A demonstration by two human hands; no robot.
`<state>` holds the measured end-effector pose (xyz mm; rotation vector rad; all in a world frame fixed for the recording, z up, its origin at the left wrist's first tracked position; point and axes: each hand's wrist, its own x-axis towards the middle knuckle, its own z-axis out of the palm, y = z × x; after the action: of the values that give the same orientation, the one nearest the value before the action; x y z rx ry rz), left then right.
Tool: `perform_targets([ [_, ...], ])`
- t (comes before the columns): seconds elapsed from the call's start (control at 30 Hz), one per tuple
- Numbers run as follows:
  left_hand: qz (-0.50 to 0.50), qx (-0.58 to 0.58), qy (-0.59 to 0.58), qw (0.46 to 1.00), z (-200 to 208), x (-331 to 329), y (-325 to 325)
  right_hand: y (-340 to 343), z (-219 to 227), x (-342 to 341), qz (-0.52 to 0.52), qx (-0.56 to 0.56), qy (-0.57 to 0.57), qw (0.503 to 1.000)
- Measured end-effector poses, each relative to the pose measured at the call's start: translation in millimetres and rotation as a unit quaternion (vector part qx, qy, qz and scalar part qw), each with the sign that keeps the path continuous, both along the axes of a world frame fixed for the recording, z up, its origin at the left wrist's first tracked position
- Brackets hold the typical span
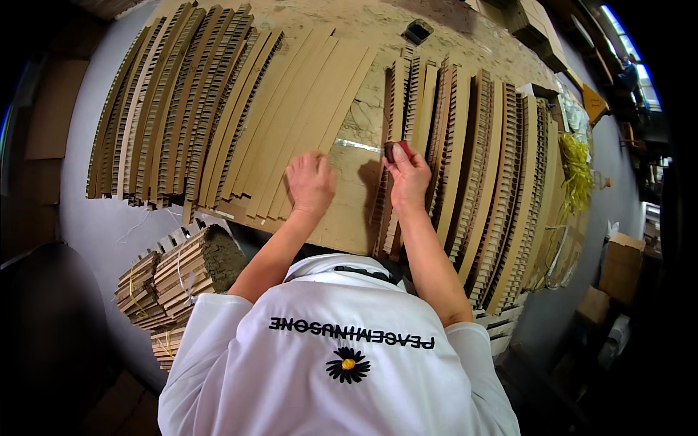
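My right hand [408,178] pinches a small dark red and black object [393,150] between thumb and fingers, above the gap between two groups of cardboard honeycomb strips. I cannot make out its exact kind. My left hand [311,183] is closed, fingers curled down at the right edge of several flat brown cardboard strips [302,94] lying side by side. Whatever its fingers hold, if anything, is hidden. Left of these, more strips [174,109] stand on edge with honeycomb sides showing. Under my right forearm stands another row of honeycomb strips [480,167].
A worn table [349,225] bears the strips, with a shiny tape strip [358,145] in the gap. A small black box [418,31] stands at the far side. Yellow twine [575,171] hangs at the right edge. Tied cardboard bundles [182,269] stand below left; boxes [622,269] stand right.
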<state>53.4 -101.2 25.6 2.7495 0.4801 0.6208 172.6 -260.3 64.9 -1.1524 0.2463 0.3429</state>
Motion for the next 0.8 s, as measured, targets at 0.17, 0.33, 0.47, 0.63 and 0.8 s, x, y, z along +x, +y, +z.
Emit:
perform_targets([
  [0.17,-0.021,-0.313,0.110,0.943,7,31,-66,-12,4,10,-0.040,0.017,-0.010,0.999],
  [0.33,-0.019,-0.347,0.151,0.926,17,59,-87,-18,9,12,-0.063,0.034,-0.018,0.997],
  [0.47,-0.044,-0.307,0.157,0.938,14,67,-82,-17,13,17,-0.045,0.016,-0.001,0.999],
  [0.63,-0.032,-0.212,0.197,0.957,28,55,-42,-15,11,17,-0.043,-0.037,0.013,0.998],
  [0.8,-0.094,-0.101,0.224,0.965,13,44,-17,-6,16,12,-0.052,-0.028,0.007,0.998],
])
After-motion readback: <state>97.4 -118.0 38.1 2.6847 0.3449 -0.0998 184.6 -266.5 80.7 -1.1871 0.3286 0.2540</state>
